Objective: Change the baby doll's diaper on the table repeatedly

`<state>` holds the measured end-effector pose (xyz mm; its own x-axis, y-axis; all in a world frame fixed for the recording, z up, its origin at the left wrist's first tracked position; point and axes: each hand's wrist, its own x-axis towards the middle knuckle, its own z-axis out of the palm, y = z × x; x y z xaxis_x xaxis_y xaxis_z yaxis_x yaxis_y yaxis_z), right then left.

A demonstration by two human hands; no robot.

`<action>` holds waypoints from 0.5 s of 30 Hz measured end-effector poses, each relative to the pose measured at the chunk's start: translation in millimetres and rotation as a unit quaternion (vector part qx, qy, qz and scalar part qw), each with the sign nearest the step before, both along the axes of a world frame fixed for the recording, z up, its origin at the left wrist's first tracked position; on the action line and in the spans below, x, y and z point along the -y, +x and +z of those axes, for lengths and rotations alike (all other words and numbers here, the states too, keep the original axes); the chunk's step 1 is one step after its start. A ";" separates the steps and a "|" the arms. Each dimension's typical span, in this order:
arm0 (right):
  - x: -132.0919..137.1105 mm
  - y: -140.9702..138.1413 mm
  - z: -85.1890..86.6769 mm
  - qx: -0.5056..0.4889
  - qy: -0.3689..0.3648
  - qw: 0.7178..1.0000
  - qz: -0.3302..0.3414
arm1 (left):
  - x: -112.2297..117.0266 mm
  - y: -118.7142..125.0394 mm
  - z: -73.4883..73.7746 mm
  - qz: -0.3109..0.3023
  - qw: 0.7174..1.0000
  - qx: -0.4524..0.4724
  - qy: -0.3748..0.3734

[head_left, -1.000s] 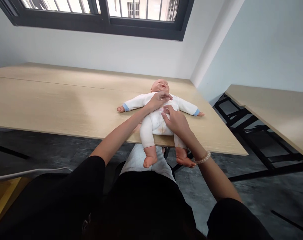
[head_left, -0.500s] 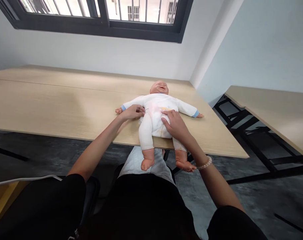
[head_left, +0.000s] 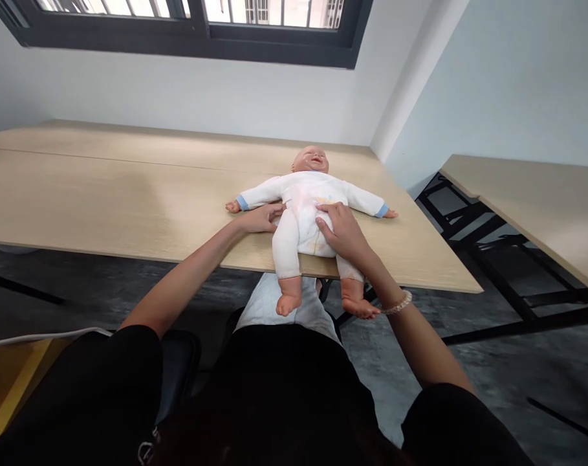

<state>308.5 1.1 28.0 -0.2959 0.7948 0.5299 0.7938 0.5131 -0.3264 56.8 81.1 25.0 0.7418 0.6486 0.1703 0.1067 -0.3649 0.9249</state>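
A baby doll [head_left: 311, 162] in white clothes with blue cuffs lies on its back on the wooden table, arms spread. Its bare feet hang past the front edge. At the doll's hip on the left, my left hand [head_left: 261, 218] has its fingers curled in at the side of the white clothes [head_left: 288, 239]; the fingertips are partly hidden. My right hand [head_left: 342, 228] lies over the doll's belly and other hip, thumb apart from the fingers. A faded print shows on the belly beside those fingers.
The light wooden table [head_left: 104, 188] runs along the wall beneath a dark-framed window [head_left: 201, 42]. To the right stands another table [head_left: 541, 194] with black metal legs. A dark chair [head_left: 177, 369] and a yellow surface with a white cable are at lower left.
The view has tilted down slightly, so the table and doll appear higher. Both hands stay at the doll's hips, with the left fingers slightly closer in against its side.
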 end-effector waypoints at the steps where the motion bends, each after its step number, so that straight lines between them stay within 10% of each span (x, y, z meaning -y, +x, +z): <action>1: 0.0 0.8 -0.3 -0.003 -0.001 1.000 0.002 | -0.8 -0.4 -1.9 0.002 1.000 -0.008 0.011; 15: -0.2 5.4 -1.8 -0.046 0.009 0.999 0.011 | -6.5 1.8 -7.1 -0.007 0.981 -0.096 0.170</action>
